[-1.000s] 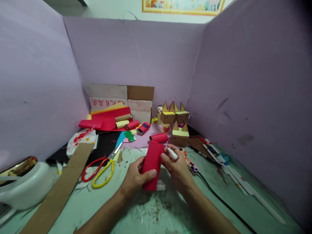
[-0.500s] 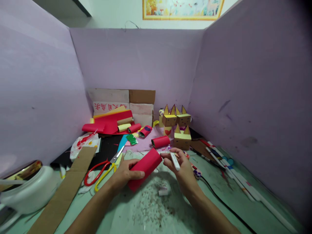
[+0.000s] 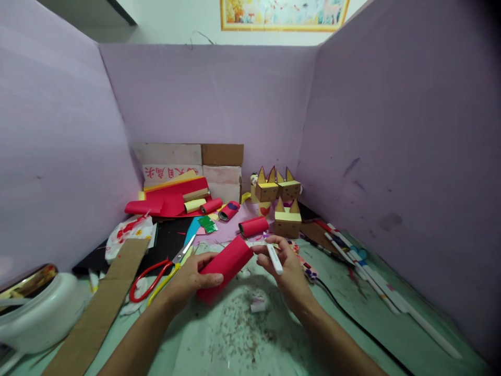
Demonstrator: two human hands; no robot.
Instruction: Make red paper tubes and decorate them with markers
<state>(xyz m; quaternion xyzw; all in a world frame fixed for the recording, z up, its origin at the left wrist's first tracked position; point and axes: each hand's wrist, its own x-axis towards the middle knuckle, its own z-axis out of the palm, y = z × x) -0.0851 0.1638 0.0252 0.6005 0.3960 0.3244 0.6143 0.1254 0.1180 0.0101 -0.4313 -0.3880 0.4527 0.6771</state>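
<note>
My left hand [image 3: 200, 275] is closed around the near end of a red paper tube [image 3: 229, 265], which tilts up toward the right. Beside the tube's far end, my right hand [image 3: 284, 261] grips a white marker [image 3: 274, 259] that lies across its fingers. The right fingertips are close to the tube's edge; whether they touch it I cannot tell. A small white piece [image 3: 257, 304] lies on the table between my hands. Behind them rests a shorter red tube [image 3: 253, 226]. Red-handled scissors [image 3: 158, 269] lie left of my left hand, with a yellow-handled pair partly under my wrist.
A cardboard strip [image 3: 102, 305] and a white pot [image 3: 47, 316] stand at left. Boxes with pointed ears [image 3: 287, 224] sit at the back right. White sticks [image 3: 376, 284] and a black cord [image 3: 352, 316] lie on the right. Red paper [image 3: 172, 204] is piled at the back.
The whole view has shifted slightly, so things appear a little further left. Both hands keep their hold on the red tube and the marker, with little movement between them.
</note>
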